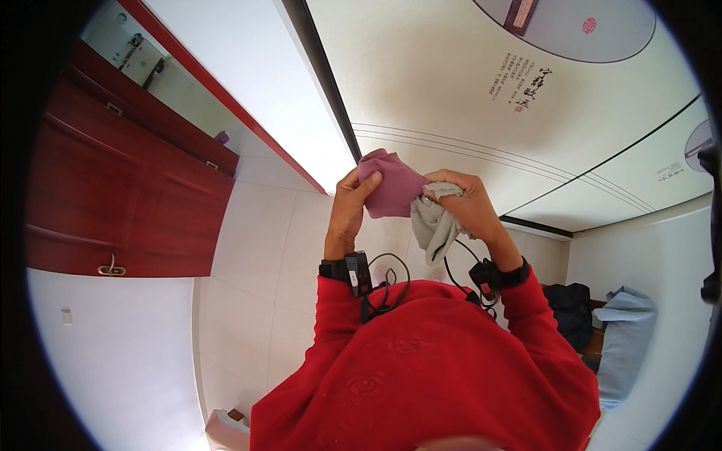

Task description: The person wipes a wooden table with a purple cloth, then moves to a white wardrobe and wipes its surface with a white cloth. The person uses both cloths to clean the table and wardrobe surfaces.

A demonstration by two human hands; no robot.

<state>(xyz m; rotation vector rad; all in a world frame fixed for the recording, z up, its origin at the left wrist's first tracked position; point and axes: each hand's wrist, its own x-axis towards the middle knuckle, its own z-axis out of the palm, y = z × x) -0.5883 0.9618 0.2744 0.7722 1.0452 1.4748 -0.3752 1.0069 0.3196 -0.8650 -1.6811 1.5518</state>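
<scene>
In front of my chest, both of my hands are raised and close together. My left hand (352, 201) grips the left side of a smooth mauve cloth (393, 184), its thumb lying on top of the fabric. My right hand (468, 201) is closed around a crumpled pale grey-green cloth (435, 227), which hangs down below the fingers. The two cloths meet between my hands, and the right fingertips touch the mauve one's right edge. Whether they also pinch it, I cannot tell. What garment each cloth is does not show.
A tall cream wardrobe with sliding doors (451, 90) stands ahead and to the right. At the left is a dark red door (135, 180). Light blue fabric (628, 331) and a dark garment (568, 312) lie at the right. Black cables loop from both wrist bands.
</scene>
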